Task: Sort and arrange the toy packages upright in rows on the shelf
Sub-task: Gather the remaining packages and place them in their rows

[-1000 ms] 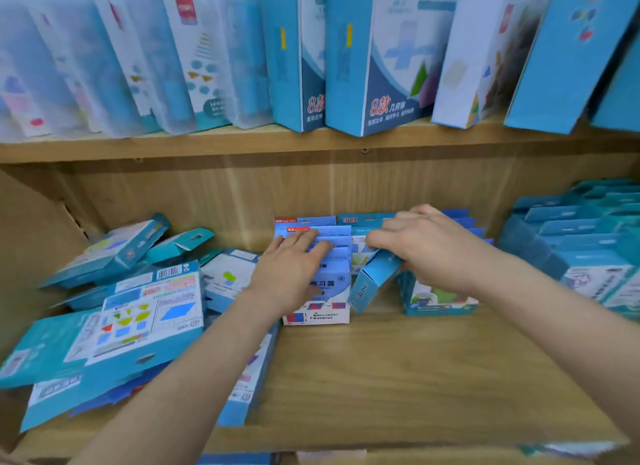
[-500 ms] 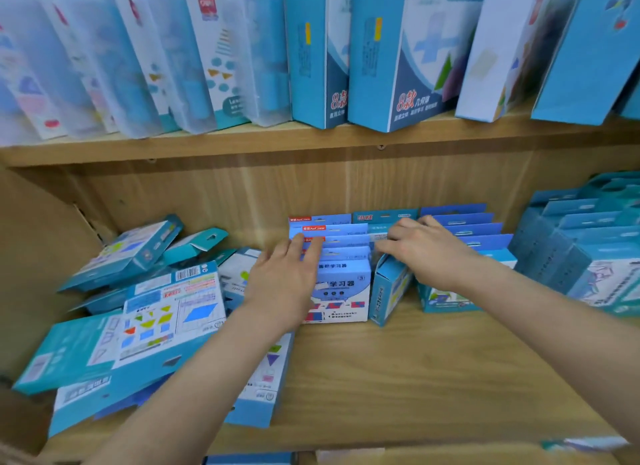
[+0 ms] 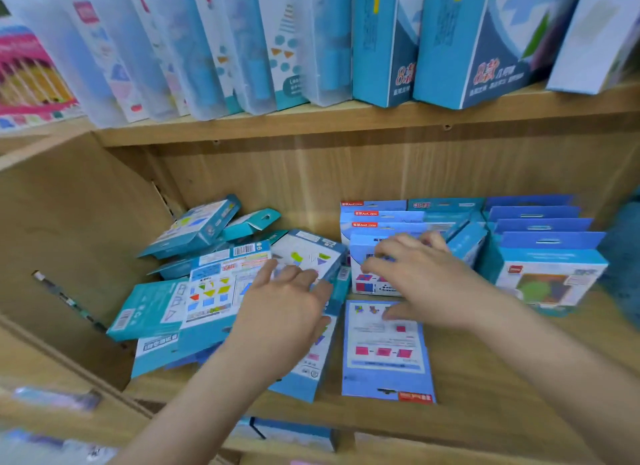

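On shelf (image 3: 485,388): pkg pile (image 3: 194,291) L, upright rows (image 3: 540,229) R, flat pkg (image 3: 384,353) before rows.

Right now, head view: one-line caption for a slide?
Left hand over the jumbled pile, right hand over a flat package, upright rows behind.

The light is bright, soft and even across the lower shelf (image 3: 485,378). A dim shadow band lies under the upper shelf (image 3: 346,121) along the back panel (image 3: 277,173). Motion blur smears the left hand (image 3: 280,312), the right hand (image 3: 426,281) and the print on the toy packages (image 3: 384,347). Wide-angle distortion bows the shelf edges, and the picture's lower left corner is blurred.
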`<state>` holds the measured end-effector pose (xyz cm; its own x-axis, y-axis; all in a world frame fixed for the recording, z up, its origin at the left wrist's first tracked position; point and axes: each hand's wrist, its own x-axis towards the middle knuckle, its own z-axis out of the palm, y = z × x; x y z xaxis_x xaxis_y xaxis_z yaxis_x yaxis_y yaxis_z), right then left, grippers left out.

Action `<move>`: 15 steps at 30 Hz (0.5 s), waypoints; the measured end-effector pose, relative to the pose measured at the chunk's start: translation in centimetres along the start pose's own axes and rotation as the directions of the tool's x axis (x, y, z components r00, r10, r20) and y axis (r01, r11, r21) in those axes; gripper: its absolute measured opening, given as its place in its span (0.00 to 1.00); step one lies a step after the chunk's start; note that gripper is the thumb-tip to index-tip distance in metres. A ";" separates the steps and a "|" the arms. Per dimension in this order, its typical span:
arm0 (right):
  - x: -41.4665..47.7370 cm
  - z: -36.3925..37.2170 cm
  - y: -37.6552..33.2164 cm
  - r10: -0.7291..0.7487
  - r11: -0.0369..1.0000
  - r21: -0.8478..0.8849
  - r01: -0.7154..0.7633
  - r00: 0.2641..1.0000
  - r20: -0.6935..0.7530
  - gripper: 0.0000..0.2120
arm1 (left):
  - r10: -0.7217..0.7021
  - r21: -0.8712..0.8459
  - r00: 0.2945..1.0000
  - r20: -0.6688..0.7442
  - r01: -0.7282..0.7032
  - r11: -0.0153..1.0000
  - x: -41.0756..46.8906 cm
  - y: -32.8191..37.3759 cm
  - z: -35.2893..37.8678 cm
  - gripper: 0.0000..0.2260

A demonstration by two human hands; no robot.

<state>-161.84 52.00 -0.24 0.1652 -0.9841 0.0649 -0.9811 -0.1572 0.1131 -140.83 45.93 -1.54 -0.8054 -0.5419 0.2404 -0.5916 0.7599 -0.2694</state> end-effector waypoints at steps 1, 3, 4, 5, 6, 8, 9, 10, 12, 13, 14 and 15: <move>0.2 1.0 -0.1 -0.008 1.000 -0.026 0.007 1.000 -0.026 0.26 | 0.059 -0.013 0.998 -0.013 -0.059 0.998 -0.2 1.1 0.8 0.23; 0.2 2.5 0.0 -0.019 0.999 -0.042 0.015 0.994 -0.107 0.17 | 0.180 -0.045 0.983 0.024 -0.179 0.983 -0.8 3.8 2.3 0.27; 0.2 3.1 0.2 -0.031 0.998 -0.055 0.024 0.989 -0.142 0.13 | 0.214 -0.057 0.972 0.099 -0.209 0.976 -1.0 5.0 2.5 0.32; 0.1 3.5 0.3 -0.039 0.997 -0.078 0.027 0.986 -0.160 0.10 | 0.228 -0.074 0.955 0.189 -0.217 0.973 -1.2 5.9 2.9 0.37; 0.0 3.9 0.4 -0.042 0.994 -0.104 0.023 0.983 -0.176 0.07 | 0.222 -0.092 0.931 0.291 -0.204 0.975 -1.2 6.4 3.7 0.38; -0.1 4.2 0.9 -0.037 0.993 -0.114 0.012 0.974 -0.223 0.07 | 0.251 -0.093 0.904 0.345 -0.234 0.968 -1.0 6.7 4.7 0.29; -0.2 4.1 1.2 -0.035 0.994 -0.108 0.007 0.966 -0.257 0.08 | 0.251 -0.082 0.901 0.354 -0.237 0.968 -0.8 6.6 4.6 0.23; -0.3 3.9 1.8 -0.026 0.995 -0.100 -0.003 0.956 -0.294 0.09 | 0.257 -0.081 0.901 0.349 -0.244 0.966 -0.5 6.4 4.3 0.22; -0.7 3.4 3.1 0.014 0.999 -0.041 -0.030 0.937 -0.350 0.10 | 0.285 -0.083 0.905 0.314 -0.273 0.958 0.4 5.5 4.0 0.23; -0.9 3.1 3.7 0.050 0.999 0.034 -0.040 0.928 -0.369 0.11 | 0.262 -0.092 0.906 0.332 -0.246 0.965 1.1 4.8 3.1 0.24; -1.1 2.8 4.1 0.097 0.990 0.136 -0.048 0.919 -0.382 0.12 | 0.192 -0.097 0.934 0.302 -0.170 0.981 2.1 4.3 2.2 0.24; -1.3 2.5 4.5 0.157 0.965 0.254 -0.058 0.909 -0.386 0.14 | 0.111 -0.091 0.961 0.252 -0.091 0.992 3.1 3.9 1.5 0.21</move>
<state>-166.69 52.41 -2.30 0.0355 -0.8873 0.4598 -0.9825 -0.1152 -0.1465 -145.74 46.69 -3.23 -0.8493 -0.5268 -0.0334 -0.5103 0.8355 -0.2037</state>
